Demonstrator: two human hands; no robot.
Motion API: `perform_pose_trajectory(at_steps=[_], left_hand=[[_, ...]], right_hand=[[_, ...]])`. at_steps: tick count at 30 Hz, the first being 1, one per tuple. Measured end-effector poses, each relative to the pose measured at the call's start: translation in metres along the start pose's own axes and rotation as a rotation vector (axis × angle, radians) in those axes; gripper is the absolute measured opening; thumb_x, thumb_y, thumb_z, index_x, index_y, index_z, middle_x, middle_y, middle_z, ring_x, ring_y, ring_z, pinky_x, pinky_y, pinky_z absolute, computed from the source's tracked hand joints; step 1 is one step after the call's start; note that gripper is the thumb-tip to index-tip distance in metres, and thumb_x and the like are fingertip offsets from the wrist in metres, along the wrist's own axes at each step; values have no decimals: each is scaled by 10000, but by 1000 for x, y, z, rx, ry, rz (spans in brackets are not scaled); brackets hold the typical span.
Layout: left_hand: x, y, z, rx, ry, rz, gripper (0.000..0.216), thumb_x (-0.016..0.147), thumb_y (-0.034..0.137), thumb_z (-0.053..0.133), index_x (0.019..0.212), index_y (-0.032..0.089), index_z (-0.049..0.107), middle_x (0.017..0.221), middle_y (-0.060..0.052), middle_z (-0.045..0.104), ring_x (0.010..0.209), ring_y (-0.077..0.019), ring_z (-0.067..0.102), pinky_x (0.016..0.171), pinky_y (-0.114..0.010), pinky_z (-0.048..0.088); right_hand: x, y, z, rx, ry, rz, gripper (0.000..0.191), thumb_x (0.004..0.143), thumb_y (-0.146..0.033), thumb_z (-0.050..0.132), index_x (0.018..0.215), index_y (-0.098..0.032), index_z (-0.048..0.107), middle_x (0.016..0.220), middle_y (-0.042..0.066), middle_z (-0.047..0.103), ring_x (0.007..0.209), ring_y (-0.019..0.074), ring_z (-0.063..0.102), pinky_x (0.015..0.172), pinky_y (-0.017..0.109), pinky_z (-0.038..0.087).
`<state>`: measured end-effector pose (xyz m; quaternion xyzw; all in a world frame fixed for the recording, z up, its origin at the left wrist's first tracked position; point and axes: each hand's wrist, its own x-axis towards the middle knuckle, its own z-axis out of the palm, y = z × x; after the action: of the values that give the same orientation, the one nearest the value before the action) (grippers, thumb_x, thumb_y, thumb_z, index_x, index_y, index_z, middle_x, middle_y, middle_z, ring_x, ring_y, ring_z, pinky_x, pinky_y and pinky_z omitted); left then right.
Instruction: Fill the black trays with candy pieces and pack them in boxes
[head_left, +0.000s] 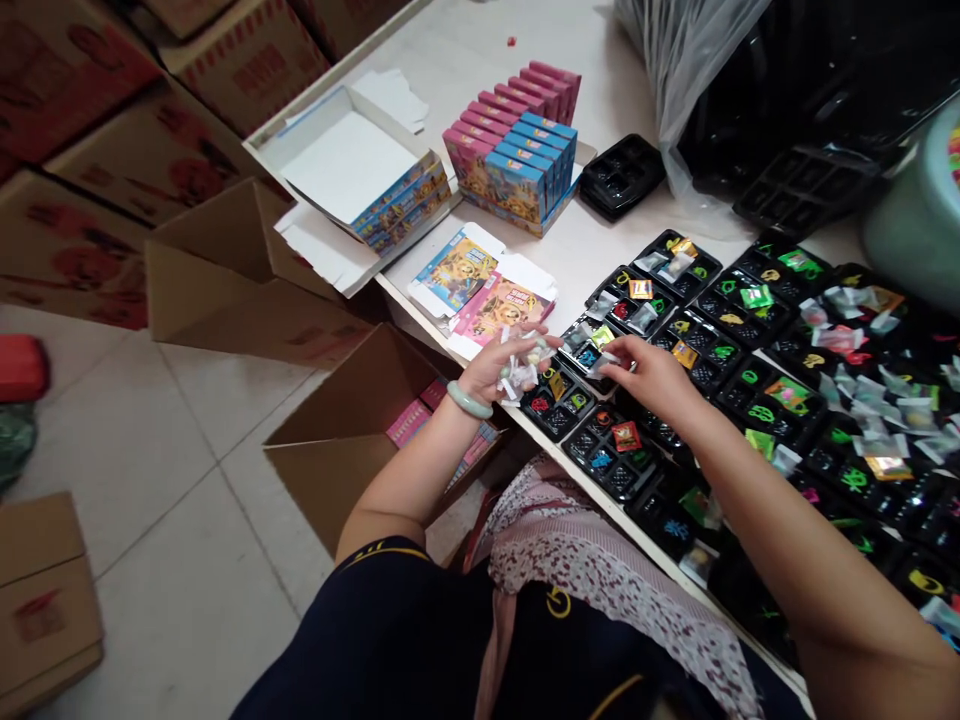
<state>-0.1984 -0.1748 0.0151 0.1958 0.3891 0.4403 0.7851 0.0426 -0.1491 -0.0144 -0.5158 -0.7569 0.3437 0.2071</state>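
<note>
My left hand (504, 366), palm up and wearing a pale green bangle (470, 400), cups several small clear-wrapped sweets (519, 372). To its right my right hand (637, 368) pinches a small clear packet (602, 364) over a black plastic tray (574, 350). A yellow-green sachet and a blue piece lie in that tray's compartments. Around both hands are more black trays (615, 455) holding coloured plastic pieces, foil sachets such as a red one (626, 436), and clear packets. Just beyond my left hand lie a blue flat carton (463, 268) and a pink flat carton (504, 305).
Pink and blue boxes (517, 170) stand in a row behind the flat cartons. Open display boxes (360, 160) are stacked at the table's left edge. Below it stands an open cardboard carton (337, 430). Stacked black trays (621, 175) and a plastic bag (690, 120) are at the back.
</note>
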Motion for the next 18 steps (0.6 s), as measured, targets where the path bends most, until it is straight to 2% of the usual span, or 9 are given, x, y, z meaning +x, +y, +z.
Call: perform_pose_trajectory(at_steps=[3,6,9,12,15,18], left_hand=[[3,-8,1,-27,-17,-64,234,764,171,659,966,144,544,963,-98,696,616,-151,670,365,-161,467],[5,-17,2,-20,-30,-66,268,766,184,681,1007,145,567,828,-56,679,593,-157,668,367,-170,481],[6,-23,2,0,-30,-79,332,756,190,710,1060,146,585,741,-28,657,566,-158,668,383,-181,502],[5,-24,1,12,-2,-82,379,753,174,717,1109,157,589,794,-34,677,567,-148,675,404,-175,510],[2,-21,-1,36,0,-79,384,761,177,715,1124,144,593,792,-47,684,574,-141,673,404,-153,489],[0,-19,-2,61,34,-52,382,761,174,720,1119,127,595,803,-62,691,567,-128,662,407,-142,476]], right_hand=[[-5,-11,-2,3,86,-156,231,819,-315,646,1034,-229,645,1067,101,664,1013,281,593,872,440,462],[-3,-35,8,113,93,-196,198,851,-338,614,1009,-225,651,1016,92,653,970,252,604,863,413,473],[4,-49,25,214,89,-90,154,792,-350,665,860,-215,639,886,61,648,844,226,608,790,388,480],[11,-45,36,479,28,71,219,715,-388,708,742,-218,574,739,11,630,695,181,586,680,344,478],[13,-37,37,785,-29,212,320,654,-465,738,734,-224,542,665,-23,599,630,151,573,595,300,471],[11,-38,34,898,-43,253,374,617,-480,767,814,-233,567,720,-22,619,677,151,602,588,285,477]])
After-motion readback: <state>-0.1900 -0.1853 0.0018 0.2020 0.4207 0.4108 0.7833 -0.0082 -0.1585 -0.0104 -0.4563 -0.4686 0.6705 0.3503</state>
